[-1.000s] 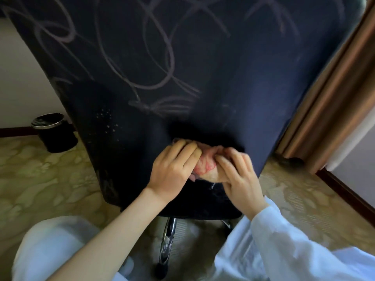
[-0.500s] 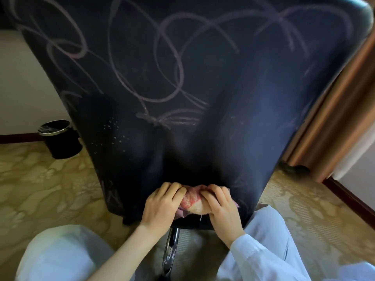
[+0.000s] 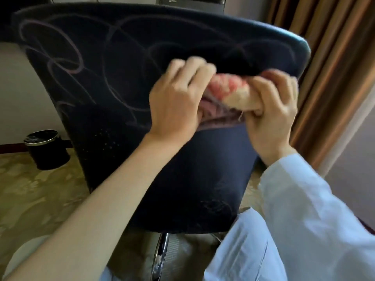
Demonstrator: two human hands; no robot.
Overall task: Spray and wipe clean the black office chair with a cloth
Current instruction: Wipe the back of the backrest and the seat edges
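Observation:
The black office chair [image 3: 113,122] shows its backrest to me, covered with pale looping scribble marks over its upper half. A bunched pink-and-cream cloth [image 3: 229,92] sits against the upper right part of the backrest. My left hand [image 3: 178,100] grips the cloth's left side with curled fingers. My right hand [image 3: 274,110] grips its right side, thumb under the roll. Both hands are blurred by motion. No spray bottle is in view.
A black waste bin [image 3: 45,149] with a silver rim stands on the patterned carpet [image 3: 30,191] at the left. Brown curtains [image 3: 332,57] hang at the right. The chair's chrome leg [image 3: 160,258] shows below the backrest, between my knees.
Both hands have carried the cloth from the backrest's bottom edge up to its upper right part. The camera view has tilted up, so the chair's top edge shows now.

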